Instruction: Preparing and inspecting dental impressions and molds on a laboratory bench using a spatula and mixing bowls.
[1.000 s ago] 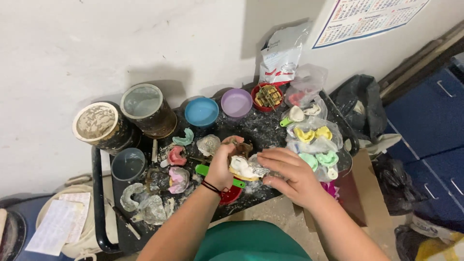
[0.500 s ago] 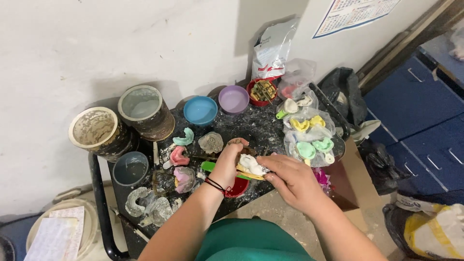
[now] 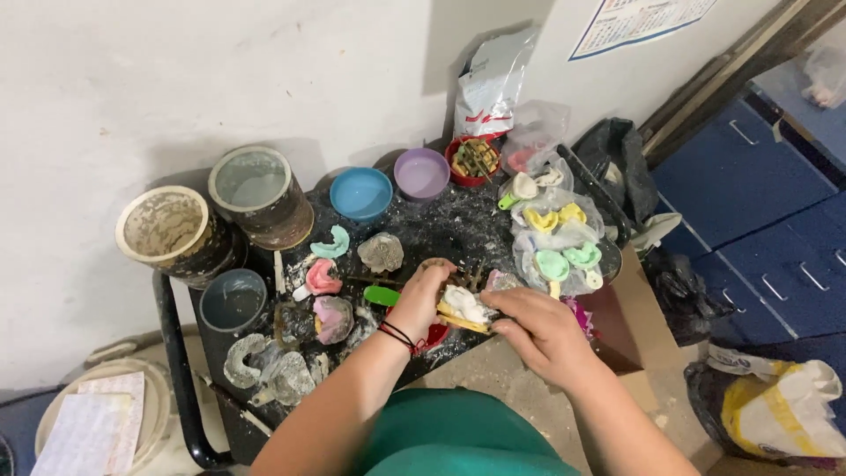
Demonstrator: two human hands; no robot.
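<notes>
My left hand (image 3: 424,301) and my right hand (image 3: 542,328) meet over the front of a small black table (image 3: 445,225) dusted with white powder. Between them they hold a yellow tray filled with white plaster (image 3: 464,310). The left hand, with a dark band at its wrist, grips the tray from the left; the right hand's fingers close on its right end. A green-handled tool (image 3: 381,295) lies just left of the left hand, above a red bowl (image 3: 433,336) partly hidden under it.
Two dirty buckets (image 3: 169,227) (image 3: 256,183), a grey cup (image 3: 231,300), blue (image 3: 361,192), purple (image 3: 421,174) and red (image 3: 472,159) bowls line the back. Pink and teal moulds (image 3: 322,277), plaster casts (image 3: 381,252) and bagged coloured trays (image 3: 555,242) crowd the table. Blue cabinets (image 3: 758,211) stand right.
Both hands stay on the plaster-filled tray and have shifted slightly toward the table's front edge. The view has swung a little to the left and down.
</notes>
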